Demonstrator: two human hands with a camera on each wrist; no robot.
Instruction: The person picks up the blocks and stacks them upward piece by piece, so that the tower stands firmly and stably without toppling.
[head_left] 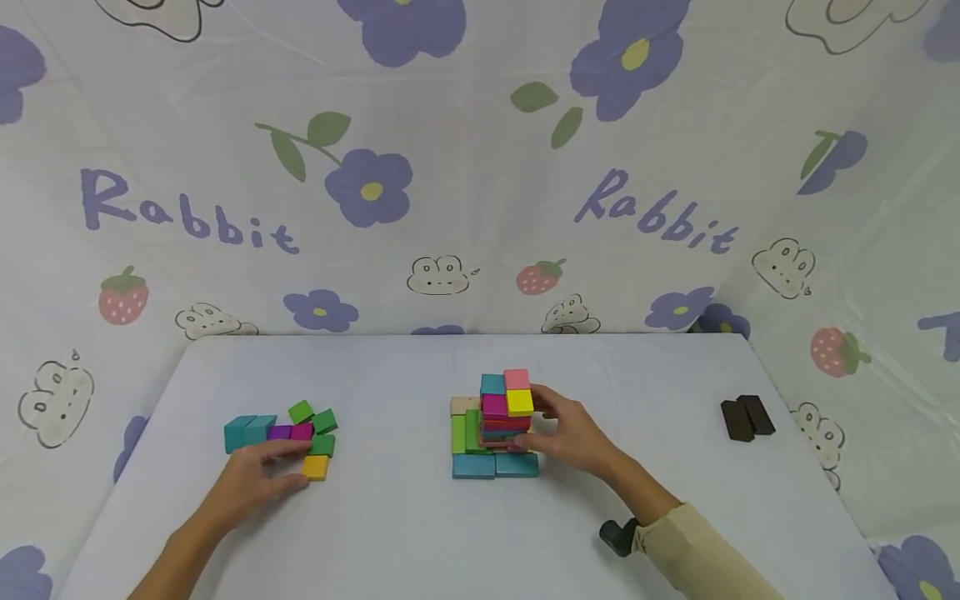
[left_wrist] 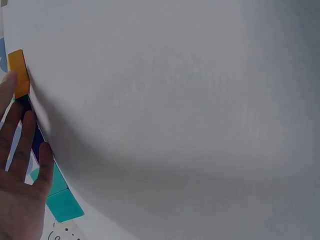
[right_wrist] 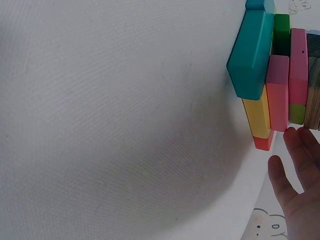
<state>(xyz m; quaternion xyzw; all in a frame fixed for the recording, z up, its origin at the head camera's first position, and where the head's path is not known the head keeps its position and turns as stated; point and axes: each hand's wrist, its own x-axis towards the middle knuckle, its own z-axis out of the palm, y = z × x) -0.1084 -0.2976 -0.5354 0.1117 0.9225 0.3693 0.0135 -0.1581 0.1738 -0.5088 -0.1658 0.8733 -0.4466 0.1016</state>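
My left hand [head_left: 247, 483] is at a group of small blocks on the left of the table. Its thumb is at an orange block [head_left: 316, 468], and a fingertip lies by a green block [head_left: 322, 446]. Purple [head_left: 280, 432], magenta [head_left: 302, 431] and teal blocks [head_left: 251, 429] sit behind the fingers. My right hand [head_left: 573, 437] is beside a stack of colored blocks [head_left: 495, 407], thumb toward its front and fingers toward its back. In the right wrist view its fingers look extended; firm contact cannot be told. The stack has pink and yellow blocks on top.
Teal blocks [head_left: 474, 467] lie flat at the stack's front, with light green ones [head_left: 458, 433] at its left. Two dark brown blocks [head_left: 738, 421] lie far right. A black object [head_left: 618, 537] is by the right sleeve. A patterned cloth [head_left: 480, 208] hangs behind the table.
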